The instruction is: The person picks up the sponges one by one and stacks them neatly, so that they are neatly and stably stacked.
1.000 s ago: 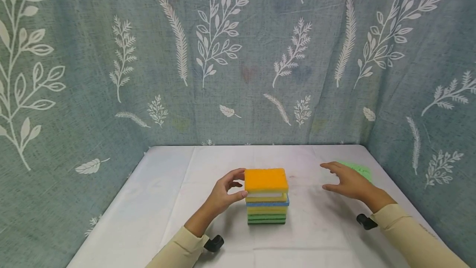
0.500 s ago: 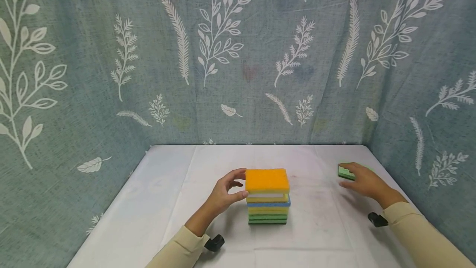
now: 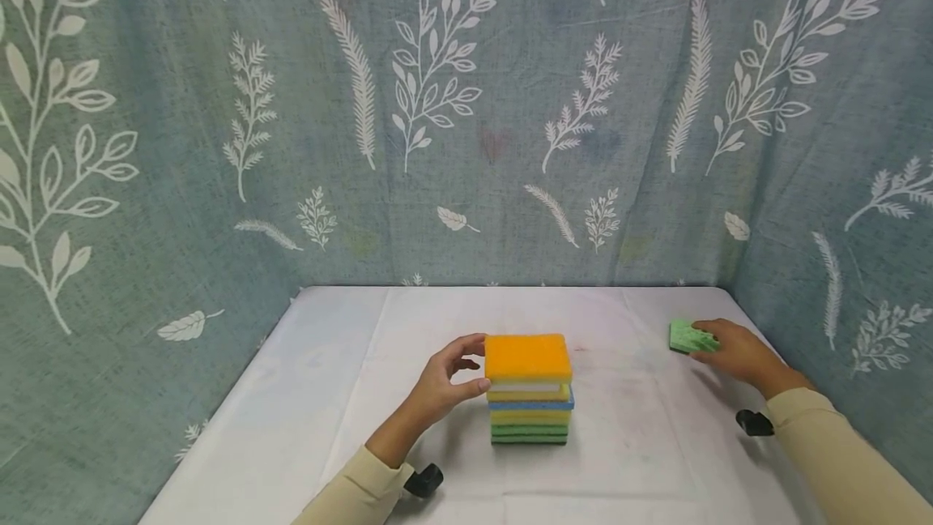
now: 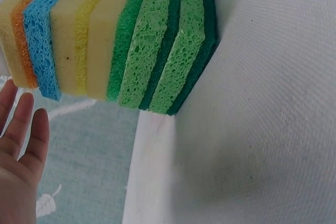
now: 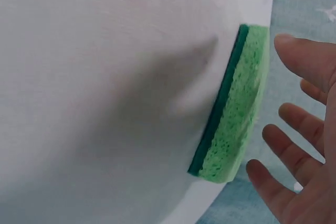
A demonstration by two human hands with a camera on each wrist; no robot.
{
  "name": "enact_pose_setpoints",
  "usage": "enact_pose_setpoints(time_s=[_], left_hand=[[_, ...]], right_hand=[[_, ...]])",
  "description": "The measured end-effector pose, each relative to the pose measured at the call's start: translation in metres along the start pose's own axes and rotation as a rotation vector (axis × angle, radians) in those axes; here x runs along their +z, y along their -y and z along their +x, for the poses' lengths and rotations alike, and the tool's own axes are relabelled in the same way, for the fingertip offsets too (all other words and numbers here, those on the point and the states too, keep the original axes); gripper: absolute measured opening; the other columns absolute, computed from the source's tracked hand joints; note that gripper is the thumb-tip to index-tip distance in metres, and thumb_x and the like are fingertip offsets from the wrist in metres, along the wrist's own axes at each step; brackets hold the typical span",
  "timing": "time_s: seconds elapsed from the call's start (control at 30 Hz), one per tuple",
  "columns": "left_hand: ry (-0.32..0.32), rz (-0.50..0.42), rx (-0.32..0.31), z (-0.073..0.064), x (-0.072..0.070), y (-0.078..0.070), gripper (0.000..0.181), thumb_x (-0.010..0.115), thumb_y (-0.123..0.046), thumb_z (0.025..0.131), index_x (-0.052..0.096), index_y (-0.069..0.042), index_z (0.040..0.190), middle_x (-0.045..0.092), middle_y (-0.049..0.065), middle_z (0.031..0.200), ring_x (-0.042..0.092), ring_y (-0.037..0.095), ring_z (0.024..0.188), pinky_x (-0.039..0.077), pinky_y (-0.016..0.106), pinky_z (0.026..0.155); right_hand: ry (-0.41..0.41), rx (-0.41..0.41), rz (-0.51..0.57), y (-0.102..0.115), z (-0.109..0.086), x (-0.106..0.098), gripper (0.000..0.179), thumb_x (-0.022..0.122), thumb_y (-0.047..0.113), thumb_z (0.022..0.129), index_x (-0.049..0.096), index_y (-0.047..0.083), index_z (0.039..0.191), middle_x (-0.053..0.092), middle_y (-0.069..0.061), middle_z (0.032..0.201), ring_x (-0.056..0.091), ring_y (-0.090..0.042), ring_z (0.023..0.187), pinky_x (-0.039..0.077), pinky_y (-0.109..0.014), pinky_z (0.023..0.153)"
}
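A stack of several sponges stands in the middle of the table, an orange one on top and blue, yellow and green layers below. At its left side is my left hand, thumb and forefinger right at the corners of the upper sponges. The left wrist view shows three extended fingers beside the upper layers. Far to the right lies a single green scouring sponge, dark green face down. Over its right end reaches my right hand, its thumb and fingers spread around it in the right wrist view.
A white cloth covers the table. Patterned blue-grey curtains enclose its back and both sides, the right one close beyond the single sponge. Black wrist cameras hang below both sleeves.
My right hand has moved right and come to the single green sponge, more of which now shows. My left hand stays at the stack, which has not been moved.
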State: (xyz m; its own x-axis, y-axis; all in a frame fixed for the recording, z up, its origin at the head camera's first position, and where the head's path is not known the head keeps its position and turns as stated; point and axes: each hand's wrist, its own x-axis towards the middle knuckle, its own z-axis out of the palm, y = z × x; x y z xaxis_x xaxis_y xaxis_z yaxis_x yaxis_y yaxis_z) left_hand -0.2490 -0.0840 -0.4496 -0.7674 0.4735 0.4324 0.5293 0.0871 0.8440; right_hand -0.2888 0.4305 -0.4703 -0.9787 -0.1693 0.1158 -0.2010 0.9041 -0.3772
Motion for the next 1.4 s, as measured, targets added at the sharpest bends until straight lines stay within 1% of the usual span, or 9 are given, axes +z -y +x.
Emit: enact_pose_setpoints(time_s=[0.07, 0.2, 0.3, 0.43, 0.63, 0.93, 1.13, 1.27, 1.4], left_hand=[[0.002, -0.005, 0.003, -0.001, 0.0, -0.007, 0.06, 0.073, -0.012, 0.086, 0.048, 0.003, 0.138, 0.058, 0.014, 0.125, 0.052, 0.032, 0.116, 0.043, 0.057, 0.096], [-0.005, -0.012, 0.006, -0.001, 0.001, 0.006, 0.06, 0.073, -0.012, 0.086, 0.048, -0.001, 0.139, 0.058, 0.013, 0.126, 0.051, 0.034, 0.116, 0.042, 0.058, 0.096], [-0.014, -0.007, 0.003, -0.001, 0.002, 0.02, 0.061, 0.073, -0.014, 0.085, 0.048, -0.006, 0.14, 0.058, 0.01, 0.126, 0.051, 0.031, 0.117, 0.043, 0.054, 0.097], [-0.02, -0.004, 0.009, 0.0, 0.002, 0.027, 0.06, 0.074, -0.022, 0.086, 0.05, -0.014, 0.14, 0.059, 0.003, 0.125, 0.053, 0.023, 0.116, 0.045, 0.046, 0.097], [-0.013, -0.005, 0.006, -0.001, 0.002, 0.03, 0.058, 0.073, -0.027, 0.086, 0.051, -0.018, 0.14, 0.06, -0.001, 0.124, 0.053, 0.021, 0.116, 0.045, 0.046, 0.098], [-0.017, 0.004, 0.006, -0.002, 0.002, 0.027, 0.058, 0.071, -0.028, 0.087, 0.05, -0.018, 0.14, 0.06, 0.0, 0.125, 0.053, 0.021, 0.116, 0.045, 0.046, 0.098], [-0.009, -0.008, 0.014, -0.001, 0.002, 0.029, 0.059, 0.072, -0.025, 0.087, 0.049, -0.017, 0.141, 0.06, 0.0, 0.125, 0.053, 0.022, 0.116, 0.045, 0.046, 0.098], [-0.009, 0.004, 0.028, -0.002, 0.002, 0.028, 0.06, 0.073, -0.017, 0.086, 0.048, -0.014, 0.141, 0.059, 0.004, 0.125, 0.052, 0.024, 0.116, 0.045, 0.05, 0.096], [-0.005, 0.009, 0.036, -0.003, 0.002, 0.015, 0.06, 0.072, -0.01, 0.086, 0.047, -0.005, 0.141, 0.059, 0.012, 0.125, 0.052, 0.029, 0.116, 0.044, 0.055, 0.094]], right_hand=[[-0.002, 0.013, 0.001, -0.003, 0.002, -0.001, 0.063, 0.072, 0.027, 0.088, 0.05, -0.01, 0.133, 0.045, -0.037, 0.133, 0.043, -0.054, 0.119, 0.038, -0.065, 0.093], [-0.016, 0.041, -0.007, -0.012, 0.005, -0.002, 0.062, 0.074, 0.025, 0.085, 0.051, -0.013, 0.129, 0.047, -0.038, 0.129, 0.042, -0.055, 0.119, 0.036, -0.066, 0.094], [-0.017, 0.052, -0.03, -0.019, 0.008, -0.001, 0.06, 0.075, 0.024, 0.083, 0.054, -0.016, 0.124, 0.05, -0.038, 0.125, 0.043, -0.056, 0.116, 0.036, -0.066, 0.094], [0.004, 0.074, -0.062, -0.026, 0.012, -0.002, 0.056, 0.077, 0.02, 0.081, 0.057, -0.017, 0.117, 0.054, -0.038, 0.119, 0.046, -0.056, 0.112, 0.038, -0.066, 0.091], [0.037, 0.116, -0.052, -0.029, 0.014, -0.003, 0.056, 0.076, 0.017, 0.079, 0.056, -0.018, 0.119, 0.053, -0.039, 0.121, 0.045, -0.057, 0.113, 0.038, -0.066, 0.092], [0.027, 0.086, -0.068, -0.033, 0.018, -0.002, 0.057, 0.077, 0.019, 0.079, 0.057, -0.019, 0.116, 0.054, -0.039, 0.119, 0.046, -0.057, 0.112, 0.039, -0.065, 0.091], [0.03, 0.128, -0.042, -0.035, 0.013, -0.001, 0.057, 0.076, 0.026, 0.082, 0.059, -0.018, 0.115, 0.054, -0.039, 0.119, 0.045, -0.058, 0.112, 0.039, -0.066, 0.091], [0.051, 0.159, -0.006, -0.036, 0.012, 0.001, 0.068, 0.077, 0.034, 0.081, 0.055, -0.018, 0.12, 0.051, -0.04, 0.123, 0.044, -0.058, 0.114, 0.04, -0.065, 0.09], [0.071, 0.194, 0.019, -0.038, 0.012, 0.003, 0.075, 0.08, 0.033, 0.078, 0.051, -0.018, 0.125, 0.047, -0.041, 0.127, 0.042, -0.059, 0.116, 0.04, -0.066, 0.091]])
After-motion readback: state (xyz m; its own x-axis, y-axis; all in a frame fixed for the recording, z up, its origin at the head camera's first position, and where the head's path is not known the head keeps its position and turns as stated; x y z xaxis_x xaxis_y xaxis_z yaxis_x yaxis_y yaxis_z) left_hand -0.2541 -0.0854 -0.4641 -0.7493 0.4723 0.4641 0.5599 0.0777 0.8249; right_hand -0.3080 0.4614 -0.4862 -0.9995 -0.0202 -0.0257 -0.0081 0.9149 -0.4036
